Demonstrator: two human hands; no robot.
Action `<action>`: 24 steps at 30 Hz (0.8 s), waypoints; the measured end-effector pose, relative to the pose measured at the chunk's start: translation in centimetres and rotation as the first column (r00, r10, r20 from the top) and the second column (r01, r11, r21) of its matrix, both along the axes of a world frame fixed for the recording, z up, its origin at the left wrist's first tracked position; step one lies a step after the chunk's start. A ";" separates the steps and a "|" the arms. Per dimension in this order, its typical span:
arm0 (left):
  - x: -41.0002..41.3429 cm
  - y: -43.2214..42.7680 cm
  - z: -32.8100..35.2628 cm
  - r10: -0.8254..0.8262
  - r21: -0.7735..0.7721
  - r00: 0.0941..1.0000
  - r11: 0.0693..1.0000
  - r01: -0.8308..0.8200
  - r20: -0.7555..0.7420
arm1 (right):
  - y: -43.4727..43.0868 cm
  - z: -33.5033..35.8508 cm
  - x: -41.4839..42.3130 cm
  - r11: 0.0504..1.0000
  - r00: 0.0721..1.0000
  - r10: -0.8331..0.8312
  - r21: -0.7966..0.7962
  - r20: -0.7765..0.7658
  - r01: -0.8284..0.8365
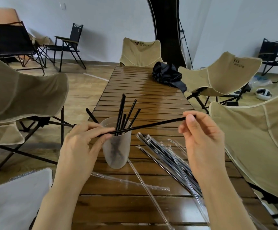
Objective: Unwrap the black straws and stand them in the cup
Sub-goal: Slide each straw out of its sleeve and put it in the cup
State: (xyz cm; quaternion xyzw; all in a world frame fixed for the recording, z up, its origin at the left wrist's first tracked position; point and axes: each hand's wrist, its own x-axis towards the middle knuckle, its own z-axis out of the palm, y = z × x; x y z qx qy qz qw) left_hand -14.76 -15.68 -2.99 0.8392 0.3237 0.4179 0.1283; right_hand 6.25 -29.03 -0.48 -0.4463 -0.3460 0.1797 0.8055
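Stretching above the slatted surface [151, 100], the left hand [78, 146] and right hand [201, 140] each pinch one end of a black straw [151, 124], held level over the frosted cup [116, 153] between them. Six standing straws [131, 111] fill it; about five wrapped straws [164, 156] lie beneath the right hand. Light, stiff and probably slick, it is best pinched near a tip.

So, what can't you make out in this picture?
Head view only.
Standing straws: bottoms blurred by the frosted cup.
Wrapped straws: count unclear; they overlap, and the right hand and arm cover their near ends.
Held straw: left end hidden inside the left hand.
Far black bundle: too crumpled to identify.
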 end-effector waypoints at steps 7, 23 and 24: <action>0.0 0.0 -0.2 0.179 -0.032 0.981 0.984 -0.177 0.079 | -0.6 2.5 -0.4 0.971 0.969 -0.173 0.195 0.175 0.138; 0.0 0.3 -0.8 0.167 -0.101 0.986 0.981 -0.165 0.014 | 2.8 -1.9 -5.3 0.802 0.481 0.247 -0.456 0.841 0.386; 0.0 0.2 -0.8 0.168 -0.099 0.986 0.981 -0.165 0.014 | 2.7 -2.6 -4.8 0.737 0.513 0.256 -0.508 0.820 0.445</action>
